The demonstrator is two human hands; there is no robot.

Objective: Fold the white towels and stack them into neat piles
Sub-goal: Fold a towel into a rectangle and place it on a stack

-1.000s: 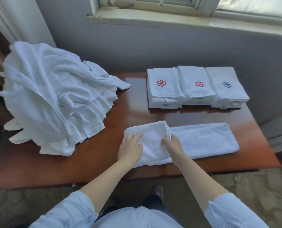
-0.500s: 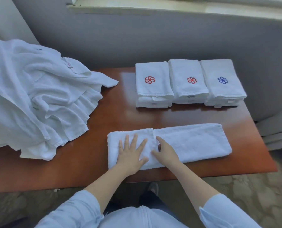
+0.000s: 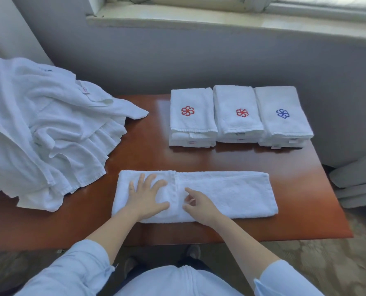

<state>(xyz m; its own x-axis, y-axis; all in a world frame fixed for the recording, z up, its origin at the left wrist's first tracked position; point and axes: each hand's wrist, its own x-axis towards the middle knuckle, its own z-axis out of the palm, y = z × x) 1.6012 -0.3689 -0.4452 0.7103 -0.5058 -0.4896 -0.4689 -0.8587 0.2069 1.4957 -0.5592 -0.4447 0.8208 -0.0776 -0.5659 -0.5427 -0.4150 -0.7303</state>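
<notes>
Reddish-brown and glossy, the wooden table [image 3: 147, 159] stands against a grey wall [image 3: 199, 60] below a pale window sill [image 3: 199, 20]. At its far edge three stacks of folded towels [image 3: 237, 112] sit side by side, two topped with a red emblem, one with blue. A heap of unfolded towels [image 3: 38, 129] covers the table's left end. Near the front edge lies a long white towel [image 3: 231, 193], its left end folded over. The left hand [image 3: 147, 197] presses flat there, fingers spread wide. The right hand [image 3: 201, 205] rests just beside the fold, forefinger out, the others loosely curled, gripping nothing.

Left hand [image 3: 148, 198] flat on half-folded towel [image 3: 227, 194], right hand [image 3: 199, 205] alongside.
</notes>
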